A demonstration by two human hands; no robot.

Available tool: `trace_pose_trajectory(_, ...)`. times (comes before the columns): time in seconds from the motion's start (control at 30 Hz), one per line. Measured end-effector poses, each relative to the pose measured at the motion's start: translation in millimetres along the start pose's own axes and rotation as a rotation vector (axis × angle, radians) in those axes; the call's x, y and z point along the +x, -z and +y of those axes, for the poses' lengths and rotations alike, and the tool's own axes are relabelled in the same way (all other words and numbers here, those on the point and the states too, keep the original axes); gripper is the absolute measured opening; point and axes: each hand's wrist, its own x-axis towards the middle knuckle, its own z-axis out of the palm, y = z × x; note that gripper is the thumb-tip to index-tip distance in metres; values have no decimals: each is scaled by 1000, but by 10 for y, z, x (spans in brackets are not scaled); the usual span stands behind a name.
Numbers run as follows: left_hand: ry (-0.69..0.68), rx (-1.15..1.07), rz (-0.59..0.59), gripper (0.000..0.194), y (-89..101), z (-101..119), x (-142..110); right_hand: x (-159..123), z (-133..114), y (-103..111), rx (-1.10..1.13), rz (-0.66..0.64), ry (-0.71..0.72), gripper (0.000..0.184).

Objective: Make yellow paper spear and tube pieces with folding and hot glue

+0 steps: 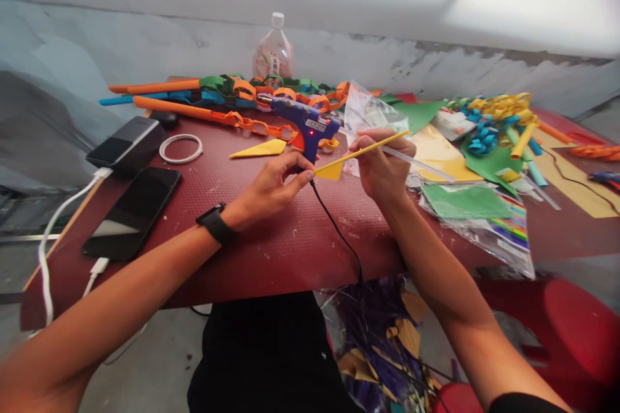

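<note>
My left hand (272, 186) is closed, pinching the loose lower corner of a yellow paper (334, 168) that is rolled into a thin tube. My right hand (380, 164) is closed round the upper part of that yellow roll, which slants up to the right. A clear glue stick (416, 160) lies slanting just past my right hand. Directly behind both hands stands a blue glue gun (303, 119) with a red light on, its black cord (339, 232) running toward me over the table edge.
On the dark red table (271, 251) lie two phones (132, 210) with white cables at left, a white ring (181, 148), a yellow paper triangle (259, 150), an orange, green and blue paper chain (232, 100), a plastic bottle (274, 51), coloured sheets (465, 200) and paper curls (494, 119) at right. Red stool (576, 329) lower right.
</note>
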Motion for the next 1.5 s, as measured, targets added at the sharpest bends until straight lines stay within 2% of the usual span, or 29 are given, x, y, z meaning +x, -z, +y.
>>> trace_pose_trajectory(0.13, 25, 4, -21, 7, -2, 8, -3, 11, 14, -11, -13, 25, 25, 33)
trace_pose_trajectory(0.23, 35, -52, -23, 8, 0, -32, 21, 12, 29, -12, 22, -8, -4, 35)
trace_pose_trajectory(0.3, 43, -103, -16, 10, 1, -58, 44, -14, 54, -37, 78, -82, -75, 40)
trace_pose_trajectory(0.4, 45, -137, -21, 13, -12, -64, 61, -90, 128, -134, 153, -247, -263, 53)
trace_pose_trajectory(0.47, 49, -145, -54, 15, -33, -55, 52, -145, 181, -229, 165, -315, -379, 56)
trace_pose_trajectory(0.6, 117, -187, -141, 23, -67, -66, 24, -199, 215, -377, 183, -295, -428, 53)
trace_pose_trajectory(0.7, 203, -235, -152, 26, -35, -102, 39, -171, 188, -371, 184, -251, -423, 48)
trace_pose_trajectory(0.8, 288, -340, -50, 22, 68, -130, 94, -99, 173, -285, 176, -212, -400, 35)
trace_pose_trajectory(0.87, 356, -384, 106, 15, 165, -133, 139, -47, 173, -214, 159, -186, -378, 25)
trace_pose_trajectory(0.97, 459, -324, 347, 12, 316, -128, 200, 0, 171, -121, 114, -141, -377, 18)
trace_pose_trajectory(1.07, 544, -231, 473, 18, 423, -145, 232, -5, 163, -63, 43, -175, -362, 22)
trace_pose_trajectory(1.13, 576, -188, 474, 21, 458, -166, 237, -26, 167, -45, -11, -250, -340, 25)
trace_pose_trajectory(1.23, 578, -134, 409, 23, 458, -170, 233, -62, 195, -38, -75, -332, -300, 30)
trace_pose_trajectory(1.5, 669, -31, 348, 39, 355, 46, 228, -96, 144, -16, -275, -396, -299, 22)
